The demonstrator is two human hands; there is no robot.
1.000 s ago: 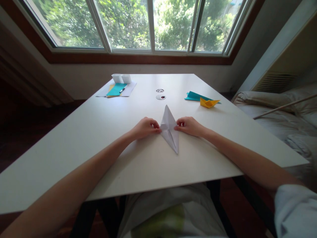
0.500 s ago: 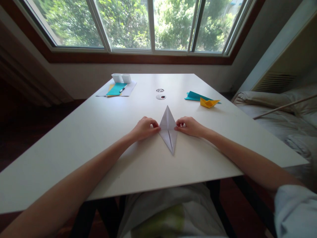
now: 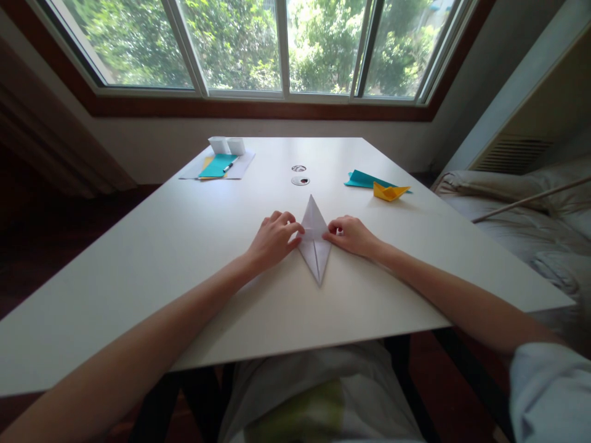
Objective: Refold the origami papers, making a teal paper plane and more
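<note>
Paper diamond (image 3: pixel 316 241), white, folded: lies on white table (image 3: pixel 138 271) between both hands, long axis running near to far. Right hand (image 3: pixel 351 235): pinches right corner. Left hand (image 3: pixel 275 239): thumb and forefinger slightly parted at left corner; hold uncertain.

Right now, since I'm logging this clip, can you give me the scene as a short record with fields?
Centre: folded white paper, diamond-shaped, on the white table
Left hand: at the paper's left corner, thumb and index finger parted
Right hand: at its right corner; whether it pinches is unclear
Far left: teal sheet, pen, two white containers
Far right: yellow paper boat, teal folded paper
Beyond the table: window
</note>
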